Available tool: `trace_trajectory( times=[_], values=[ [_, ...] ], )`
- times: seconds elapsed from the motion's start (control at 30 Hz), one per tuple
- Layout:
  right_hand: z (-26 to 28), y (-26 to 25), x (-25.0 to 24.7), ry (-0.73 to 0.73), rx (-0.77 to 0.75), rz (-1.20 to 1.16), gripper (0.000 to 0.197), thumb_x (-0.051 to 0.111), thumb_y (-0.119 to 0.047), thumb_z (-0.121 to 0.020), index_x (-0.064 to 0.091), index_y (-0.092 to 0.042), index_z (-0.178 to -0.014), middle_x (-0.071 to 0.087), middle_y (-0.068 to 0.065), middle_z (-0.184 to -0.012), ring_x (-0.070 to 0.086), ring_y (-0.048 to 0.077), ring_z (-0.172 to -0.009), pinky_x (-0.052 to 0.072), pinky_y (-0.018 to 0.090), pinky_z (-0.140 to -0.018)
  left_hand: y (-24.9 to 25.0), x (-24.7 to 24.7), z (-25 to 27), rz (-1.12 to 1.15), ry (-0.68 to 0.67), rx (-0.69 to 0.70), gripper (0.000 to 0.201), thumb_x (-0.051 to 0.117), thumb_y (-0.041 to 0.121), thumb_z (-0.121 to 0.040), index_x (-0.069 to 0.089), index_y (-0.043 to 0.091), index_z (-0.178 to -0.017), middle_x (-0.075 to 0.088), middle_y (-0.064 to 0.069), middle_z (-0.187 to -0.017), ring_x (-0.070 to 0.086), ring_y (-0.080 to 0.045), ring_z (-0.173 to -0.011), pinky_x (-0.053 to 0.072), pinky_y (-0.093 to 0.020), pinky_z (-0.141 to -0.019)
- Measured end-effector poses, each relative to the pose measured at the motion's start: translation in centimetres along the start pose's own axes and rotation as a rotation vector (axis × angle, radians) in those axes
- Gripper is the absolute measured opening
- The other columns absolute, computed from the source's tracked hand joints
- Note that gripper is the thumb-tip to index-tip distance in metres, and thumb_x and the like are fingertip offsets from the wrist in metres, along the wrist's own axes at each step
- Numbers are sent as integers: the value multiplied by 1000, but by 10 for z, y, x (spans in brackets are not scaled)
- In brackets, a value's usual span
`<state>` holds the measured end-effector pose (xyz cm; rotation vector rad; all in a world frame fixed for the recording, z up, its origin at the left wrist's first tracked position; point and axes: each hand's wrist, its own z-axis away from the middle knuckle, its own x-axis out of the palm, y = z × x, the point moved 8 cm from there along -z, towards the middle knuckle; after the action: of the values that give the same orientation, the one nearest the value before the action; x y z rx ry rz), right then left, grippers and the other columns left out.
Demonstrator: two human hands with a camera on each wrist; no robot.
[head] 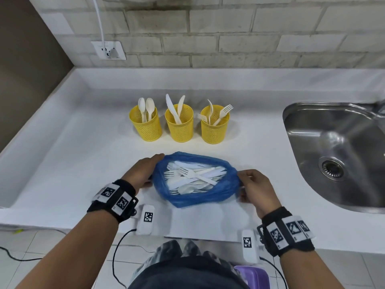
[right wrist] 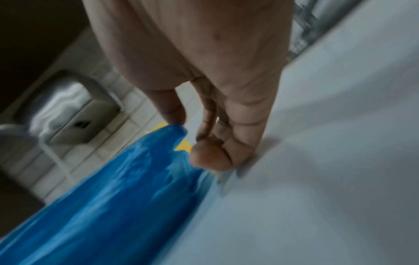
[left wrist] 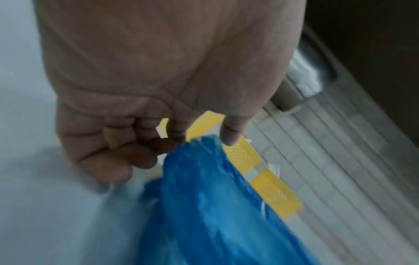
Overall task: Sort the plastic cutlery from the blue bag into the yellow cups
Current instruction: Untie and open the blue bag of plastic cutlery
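Observation:
A blue plastic bag (head: 198, 196) lies open on the white counter, full of white plastic forks, knives and spoons (head: 193, 177). My left hand (head: 143, 174) grips the bag's left rim (left wrist: 204, 179), fingers curled round the plastic. My right hand (head: 253, 187) pinches the right rim (right wrist: 140, 170) between thumb and fingers. Behind the bag stand three yellow mesh cups: the left cup (head: 148, 127) holds spoons, the middle cup (head: 179, 127) knives, the right cup (head: 214, 128) forks.
A steel sink (head: 337, 155) is sunk into the counter (head: 83, 163) at the right. A wall socket (head: 109, 50) with a white cable sits on the tiled wall behind. The counter's front edge runs just below my wrists.

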<state>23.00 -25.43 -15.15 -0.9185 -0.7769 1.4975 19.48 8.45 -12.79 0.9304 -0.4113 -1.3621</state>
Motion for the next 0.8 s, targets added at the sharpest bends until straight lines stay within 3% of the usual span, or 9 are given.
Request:
trace_trajectory(
  times=[0.1,0.23,0.37,0.47,0.53,0.6,0.67,0.73,0.8],
  values=[
    [7,-7,7,-13,-24,188,37,69,-47,-92,62,-11,-98,69,14,-80,63,25,-55,52,31,-51,6,-8,16,-344,41,75,45,75,57,-83,58,16,-78,54,-3,-70,50,-19,-66,42,-29,-60],
    [11,0,21,-84,17,203,26,73,-26,-90,61,-4,-94,66,13,-61,62,28,-50,59,40,-55,-32,3,34,-395,-92,-41,38,84,34,-82,58,11,-67,52,-3,-55,44,-13,-46,40,-22,-46],
    [15,8,33,-136,69,-21,2,60,4,-92,60,2,-91,63,18,-71,61,26,-53,58,37,-57,-43,3,32,-229,-33,14,11,73,4,-86,63,-1,-85,64,-13,-71,60,-18,-57,56,-26,-57],
    [26,16,30,-139,112,-142,23,47,16,-89,61,-2,-87,59,14,-71,53,22,-54,51,31,-51,-46,6,34,-46,-83,68,17,61,-11,-88,66,-7,-103,69,-19,-95,67,-26,-84,61,-33,-75],
    [34,23,24,-139,119,-152,22,49,15,-86,61,-4,-89,59,15,-77,54,23,-60,49,32,-52,-49,2,34,102,-47,90,26,57,-18,-87,64,-4,-108,69,-23,-106,68,-33,-94,61,-41,-85],
    [41,19,8,-53,23,-12,22,61,0,-79,62,-9,-99,63,12,-98,60,23,-78,52,34,-65,-52,-12,38,112,78,115,30,60,-15,-88,61,6,-110,65,-24,-109,67,-33,-91,59,-47,-86],
    [47,-3,-11,82,-156,209,36,69,-13,-75,61,-19,-109,55,6,-114,61,19,-88,49,27,-77,-56,-24,46,72,162,101,30,67,0,-92,56,14,-117,62,-18,-110,66,-30,-92,60,-48,-84],
    [50,-35,-18,146,-336,322,37,72,-10,-83,60,-23,-116,48,2,-118,61,17,-90,44,16,-77,-58,-29,61,24,167,44,29,72,23,-94,57,12,-116,63,-15,-108,68,-28,-91,62,-43,-78],
    [45,-57,-8,126,-475,432,34,70,-16,-85,63,-23,-117,49,2,-118,60,21,-98,47,18,-84,-65,-18,74,-45,77,-72,43,74,42,-91,65,3,-105,71,-16,-96,69,-27,-78,63,-38,-69]
  ],
)
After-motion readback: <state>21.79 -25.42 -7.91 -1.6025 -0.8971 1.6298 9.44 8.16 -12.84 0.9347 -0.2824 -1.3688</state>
